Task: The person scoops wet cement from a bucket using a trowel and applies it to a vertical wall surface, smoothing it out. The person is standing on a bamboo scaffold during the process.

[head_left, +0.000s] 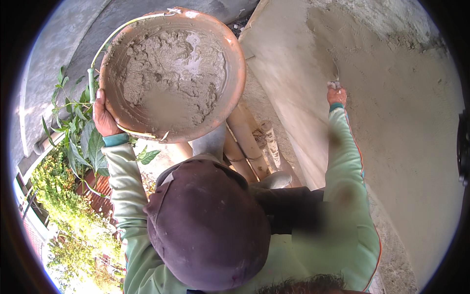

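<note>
My left hand grips the side of a round orange bucket with a wire handle, filled with wet grey mortar. At the upper right, my right hand is closed on the handle of a small trowel, whose blade lies against a large plastered surface. That surface is darker and rougher toward the top, smoother and paler along its left side.
Bamboo poles lie below the bucket, beside my grey boots. Leafy plants stand at the left against a grey wall. A dark rounded cloth shape fills the lower middle. Blurry smudges obscure parts of the view.
</note>
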{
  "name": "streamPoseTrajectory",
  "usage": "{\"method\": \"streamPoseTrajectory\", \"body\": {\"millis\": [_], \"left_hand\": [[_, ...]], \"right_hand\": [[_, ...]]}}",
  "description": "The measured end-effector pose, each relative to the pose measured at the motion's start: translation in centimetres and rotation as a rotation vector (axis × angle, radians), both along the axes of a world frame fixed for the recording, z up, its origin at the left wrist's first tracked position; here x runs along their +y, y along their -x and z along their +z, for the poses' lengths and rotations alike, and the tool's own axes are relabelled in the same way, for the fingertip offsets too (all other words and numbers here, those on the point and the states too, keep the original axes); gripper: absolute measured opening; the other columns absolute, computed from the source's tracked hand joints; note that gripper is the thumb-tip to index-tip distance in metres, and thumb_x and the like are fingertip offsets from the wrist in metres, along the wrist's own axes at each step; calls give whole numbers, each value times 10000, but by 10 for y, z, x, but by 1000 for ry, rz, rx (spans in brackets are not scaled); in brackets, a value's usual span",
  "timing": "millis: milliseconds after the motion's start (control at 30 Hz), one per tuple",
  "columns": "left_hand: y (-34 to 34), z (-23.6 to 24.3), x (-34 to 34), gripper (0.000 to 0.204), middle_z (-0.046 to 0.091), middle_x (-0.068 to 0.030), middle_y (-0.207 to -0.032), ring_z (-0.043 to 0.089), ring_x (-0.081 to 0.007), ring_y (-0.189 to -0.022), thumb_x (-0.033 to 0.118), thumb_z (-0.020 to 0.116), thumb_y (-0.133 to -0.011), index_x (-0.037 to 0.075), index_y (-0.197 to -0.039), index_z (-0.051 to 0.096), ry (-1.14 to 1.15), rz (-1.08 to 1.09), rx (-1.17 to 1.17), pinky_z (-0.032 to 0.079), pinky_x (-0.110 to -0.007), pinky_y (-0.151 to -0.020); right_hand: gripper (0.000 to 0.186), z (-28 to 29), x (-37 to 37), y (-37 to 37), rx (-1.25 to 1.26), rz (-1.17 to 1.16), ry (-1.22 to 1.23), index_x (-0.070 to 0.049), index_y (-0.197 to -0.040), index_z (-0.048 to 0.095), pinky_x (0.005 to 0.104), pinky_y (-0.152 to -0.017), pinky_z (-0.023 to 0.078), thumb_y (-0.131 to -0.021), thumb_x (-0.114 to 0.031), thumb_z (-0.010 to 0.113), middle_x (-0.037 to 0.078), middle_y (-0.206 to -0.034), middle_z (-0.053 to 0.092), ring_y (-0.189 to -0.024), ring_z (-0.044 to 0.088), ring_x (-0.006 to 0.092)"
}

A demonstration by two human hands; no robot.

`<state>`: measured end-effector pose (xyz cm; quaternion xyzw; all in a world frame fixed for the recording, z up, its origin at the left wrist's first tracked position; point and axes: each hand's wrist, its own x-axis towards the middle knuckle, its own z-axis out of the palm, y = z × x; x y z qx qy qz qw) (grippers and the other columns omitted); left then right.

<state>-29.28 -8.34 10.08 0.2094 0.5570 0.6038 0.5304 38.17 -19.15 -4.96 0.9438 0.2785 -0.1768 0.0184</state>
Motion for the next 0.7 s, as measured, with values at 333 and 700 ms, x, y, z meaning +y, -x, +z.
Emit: {"method": "streamPoseTrajectory", "body": {"millis": [333,700], "left_hand": [[18,-10,2,378,698,-138,-1150,676,-243,-1000,276,599,-997,-21,-1229,629,40,-75,18,534,-374,-916],[28,-20,7,404,688,-121,-1205,657,-243,-1064,313,580,-1010,-4,-1256,631,60,-91,-2,508,-371,-960]], "right_hand": [[355,71,-37,-15,17,53,-438,-88,-1121,708,433,-875,518,-898,-362,680,198,-1042,725,-1005,690,381],[335,151,-43,-15,130,-5,-729,-33,-1135,687,282,-655,508,-986,-328,631,36,-889,669,-778,610,120]]}}
